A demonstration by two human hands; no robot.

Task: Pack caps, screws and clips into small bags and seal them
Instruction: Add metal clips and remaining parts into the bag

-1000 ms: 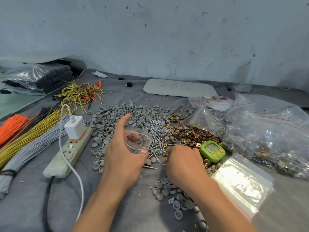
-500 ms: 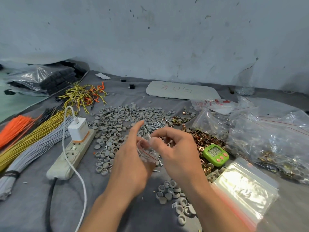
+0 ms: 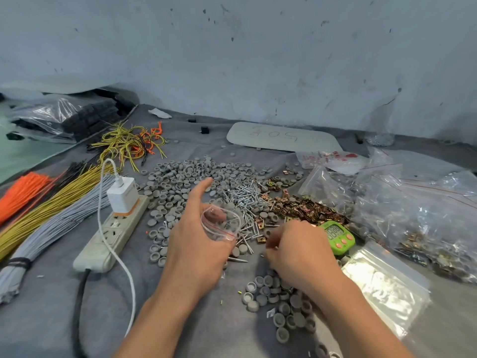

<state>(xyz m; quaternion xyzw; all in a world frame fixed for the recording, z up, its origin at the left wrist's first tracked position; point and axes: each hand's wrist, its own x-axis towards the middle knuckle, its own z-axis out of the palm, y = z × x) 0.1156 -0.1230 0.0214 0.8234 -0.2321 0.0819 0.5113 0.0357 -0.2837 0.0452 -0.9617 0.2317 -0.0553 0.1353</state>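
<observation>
Now | left hand point(image 3: 196, 244) fingers curled round small clear red-lined zip bag point(image 3: 220, 223) | right hand point(image 3: 296, 251) fingers bunched by grey round plastic caps point(image 3: 265, 290), hold unclear | best: tilt bag mouth rightward

A small-parts packing workshop: a bench draped in grey felt point(image 3: 51, 319) against a scuffed, paint-flecked wall point(image 3: 258, 60) carries loose heaps of grey plastic caps point(image 3: 185, 174), silver screws point(image 3: 247, 197) and brass-coloured clips point(image 3: 309, 210). Bundles of cut orange wire point(image 3: 20, 192), yellow wire point(image 3: 51, 210) and grey wire point(image 3: 59, 228) lie at left beside a power strip point(image 3: 113, 233). A green digital timer point(image 3: 338, 236), a stack of empty zip bags point(image 3: 387, 285) and clear bags filled with hardware point(image 3: 426, 215) sit at right.
</observation>
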